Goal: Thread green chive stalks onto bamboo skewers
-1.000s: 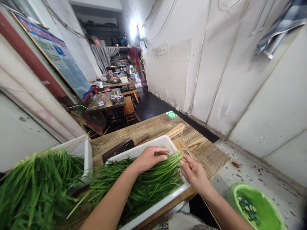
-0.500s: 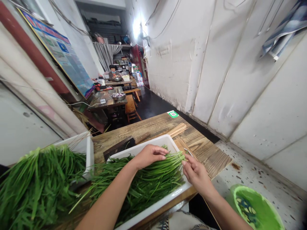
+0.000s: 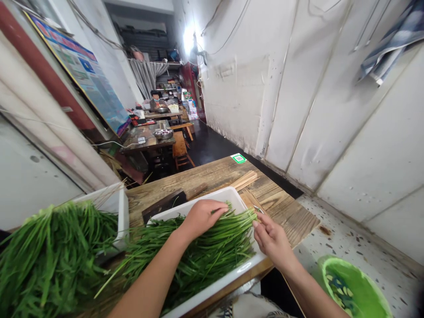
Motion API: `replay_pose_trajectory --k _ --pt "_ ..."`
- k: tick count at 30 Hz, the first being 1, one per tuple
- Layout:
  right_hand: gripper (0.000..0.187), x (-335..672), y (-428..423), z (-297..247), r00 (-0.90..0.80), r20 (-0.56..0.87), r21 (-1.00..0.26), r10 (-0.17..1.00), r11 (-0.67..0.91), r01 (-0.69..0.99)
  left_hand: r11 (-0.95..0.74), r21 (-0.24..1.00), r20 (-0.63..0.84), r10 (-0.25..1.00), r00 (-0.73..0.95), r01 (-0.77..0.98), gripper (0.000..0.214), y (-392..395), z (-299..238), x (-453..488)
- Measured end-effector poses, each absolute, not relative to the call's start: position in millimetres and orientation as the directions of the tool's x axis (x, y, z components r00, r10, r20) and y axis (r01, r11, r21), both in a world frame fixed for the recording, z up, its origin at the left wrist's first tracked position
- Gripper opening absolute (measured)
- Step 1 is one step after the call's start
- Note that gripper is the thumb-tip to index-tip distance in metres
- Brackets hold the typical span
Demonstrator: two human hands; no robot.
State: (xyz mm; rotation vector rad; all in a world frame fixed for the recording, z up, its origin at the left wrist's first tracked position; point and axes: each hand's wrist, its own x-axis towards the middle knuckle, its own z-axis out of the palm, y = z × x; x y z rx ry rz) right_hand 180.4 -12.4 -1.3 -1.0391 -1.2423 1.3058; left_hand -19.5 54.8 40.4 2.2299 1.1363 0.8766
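A white plastic tray (image 3: 215, 287) holds a pile of long green garlic chives (image 3: 212, 256), their pale stem ends toward the right. My left hand (image 3: 203, 217) reaches over the pile, thumb and fingers pinched on a few stems near the tray's far side. At the tray's right edge, my right hand (image 3: 270, 236) is closed, its fingertips on the pale stem ends. Whether it also grips a thin stick is hidden by the fingers. A bundle of thin wooden skewers (image 3: 244, 180) lies just beyond the tray.
A dark-bladed cleaver (image 3: 165, 205) lies behind the tray on the wooden table (image 3: 281, 198). More chives (image 3: 56, 251) spill over a second white tub (image 3: 123, 212) at left. A green bucket (image 3: 356, 287) stands on the floor at right. Farther back, a person (image 3: 155, 102) sits at a table.
My left hand has shifted slightly, its fingers now pinched together on stems at the far side. My right hand stays at the stem ends, almost unmoved.
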Motion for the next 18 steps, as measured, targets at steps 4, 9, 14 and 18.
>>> replay_pose_trajectory --k 4,9,14,18 --pt "0.049 182.0 -14.1 -1.1 -0.155 0.122 -0.991 0.980 0.112 -0.068 -0.337 0.837 0.267 0.939 0.217 0.432 0.020 58.2 36.7 -5.5" --pt "0.048 182.2 -13.8 -2.6 -0.175 0.118 -0.992 0.978 0.107 -0.071 -0.128 0.975 0.103 0.985 0.138 0.184 0.022 58.4 27.0 11.5" --pt "0.048 181.0 -12.6 -0.1 -0.177 0.105 -0.992 0.979 0.090 -0.093 -0.041 0.997 0.031 0.987 0.158 0.061 0.024 54.2 28.1 14.5" --pt "0.048 181.2 -13.1 -0.6 -0.176 0.096 -0.992 0.980 0.081 -0.094 -0.050 0.995 0.033 0.981 0.189 0.086 0.023 52.2 31.0 16.4"
